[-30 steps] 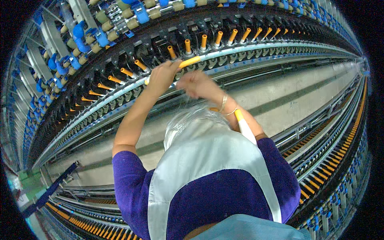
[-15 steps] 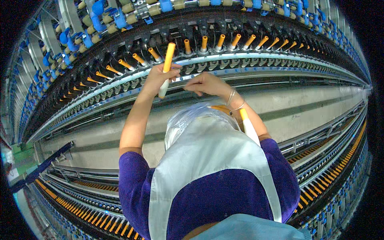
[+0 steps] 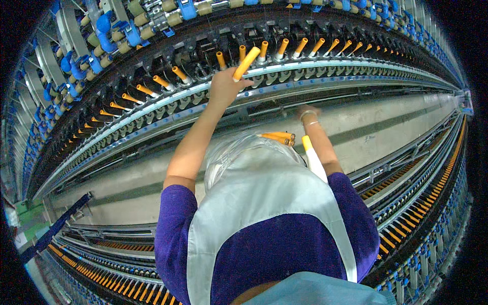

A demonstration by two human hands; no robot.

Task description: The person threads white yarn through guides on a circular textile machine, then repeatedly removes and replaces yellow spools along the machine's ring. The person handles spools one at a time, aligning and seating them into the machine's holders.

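Observation:
My left hand (image 3: 226,89) is closed around an orange-yellow bobbin tube (image 3: 247,63), which tilts up to the right in front of the spindle row. The lower part of this bobbin is hidden by the hand. Lower and to the right, my right hand (image 3: 309,112) hangs over the aisle, away from the machine; motion smears its fingers. Orange tubes (image 3: 278,138) stick out of the plastic-lined pouch (image 3: 229,155) at my front. Beside them a bobbin wound with white yarn (image 3: 316,161) is tucked against my apron (image 3: 254,188).
A long spinning machine curves across the far side, its row of orange tubes (image 3: 300,47) standing on spindles below blue-and-metal rollers (image 3: 188,9). A pale rail (image 3: 325,65) runs before them. Behind me is another row of orange tubes (image 3: 117,277). Grey floor (image 3: 345,124) lies between.
My left hand has moved right and up along the spindle row with the bobbin, which now leans further right. My right hand has drawn away to the right, off the machine's front.

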